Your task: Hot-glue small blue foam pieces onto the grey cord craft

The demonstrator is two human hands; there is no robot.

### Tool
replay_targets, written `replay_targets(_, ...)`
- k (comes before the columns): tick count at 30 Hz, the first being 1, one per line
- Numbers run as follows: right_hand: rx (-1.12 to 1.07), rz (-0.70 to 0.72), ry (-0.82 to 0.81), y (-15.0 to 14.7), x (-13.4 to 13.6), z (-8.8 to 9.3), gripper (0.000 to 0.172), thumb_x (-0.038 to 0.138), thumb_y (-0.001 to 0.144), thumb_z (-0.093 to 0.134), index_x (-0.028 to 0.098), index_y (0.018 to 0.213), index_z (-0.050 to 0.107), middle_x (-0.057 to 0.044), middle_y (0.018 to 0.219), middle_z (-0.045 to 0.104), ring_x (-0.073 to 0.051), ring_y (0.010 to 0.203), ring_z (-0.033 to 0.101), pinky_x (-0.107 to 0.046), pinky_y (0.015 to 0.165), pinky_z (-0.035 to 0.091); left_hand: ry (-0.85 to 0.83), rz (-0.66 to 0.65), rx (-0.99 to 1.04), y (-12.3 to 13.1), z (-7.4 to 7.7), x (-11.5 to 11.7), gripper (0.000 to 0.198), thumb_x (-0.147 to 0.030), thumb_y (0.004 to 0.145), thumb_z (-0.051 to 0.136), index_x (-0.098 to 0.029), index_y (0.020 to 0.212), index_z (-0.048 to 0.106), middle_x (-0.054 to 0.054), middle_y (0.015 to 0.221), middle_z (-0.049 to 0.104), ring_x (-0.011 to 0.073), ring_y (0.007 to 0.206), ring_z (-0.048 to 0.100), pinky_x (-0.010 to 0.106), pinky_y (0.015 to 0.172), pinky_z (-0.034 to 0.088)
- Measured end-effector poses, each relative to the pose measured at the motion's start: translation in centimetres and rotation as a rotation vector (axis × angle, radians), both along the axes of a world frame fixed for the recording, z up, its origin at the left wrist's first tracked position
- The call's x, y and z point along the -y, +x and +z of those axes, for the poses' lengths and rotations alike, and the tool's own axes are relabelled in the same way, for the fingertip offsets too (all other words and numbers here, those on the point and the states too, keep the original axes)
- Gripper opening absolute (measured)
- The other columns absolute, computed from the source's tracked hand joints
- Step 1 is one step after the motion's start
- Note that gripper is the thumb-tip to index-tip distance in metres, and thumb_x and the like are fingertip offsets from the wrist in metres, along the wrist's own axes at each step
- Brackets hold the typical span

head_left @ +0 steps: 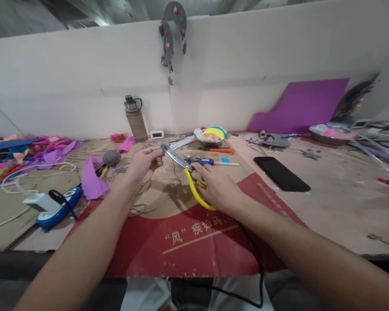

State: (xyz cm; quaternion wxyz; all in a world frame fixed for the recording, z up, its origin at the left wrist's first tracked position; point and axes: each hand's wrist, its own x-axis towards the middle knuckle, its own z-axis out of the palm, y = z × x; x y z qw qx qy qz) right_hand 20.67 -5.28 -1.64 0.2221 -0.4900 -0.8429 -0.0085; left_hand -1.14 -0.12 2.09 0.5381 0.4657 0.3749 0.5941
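In my right hand (pixel 218 183) is a pair of scissors (pixel 178 159) with yellow handles, its blades pointing up and to the left. My left hand (pixel 147 164) is closed in a pinch right at the blade tips. A small grey-blue bit shows between its fingertips and the tips, too small to name. Beneath the blades, thin grey yarn trails over the cardboard (pixel 158 205). A grey yarn ball (pixel 112 158) lies left of my left hand. Behind the scissors rests a blue-handled tool (pixel 201 161), probably a glue gun, partly hidden by the blades and my right hand.
A phone (pixel 281 173) lies to the right. A bottle (pixel 136 119) and a filled bowl (pixel 210 137) stand near the wall. On the left are felt scraps (pixel 94 179) and a blue power strip (pixel 60 207) with cables. A black cord (pixel 259 259) hangs over the front edge.
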Motion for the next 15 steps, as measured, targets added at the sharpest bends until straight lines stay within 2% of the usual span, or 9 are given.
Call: replay_targets(15, 0.024, -0.007, 0.046, 0.18, 0.03, 0.17, 0.047, 0.022, 0.087, 0.048, 0.018, 0.133, 0.044, -0.012, 0.112, 0.062, -0.024, 0.094, 0.060, -0.033, 0.078, 0.046, -0.042, -0.042, 0.074, -0.03, 0.32, -0.04, 0.009, -0.008, 0.063, 0.071, -0.008, 0.065, 0.062, 0.001, 0.062, 0.054, 0.0035, 0.050, 0.045, 0.015, 0.044, 0.035)
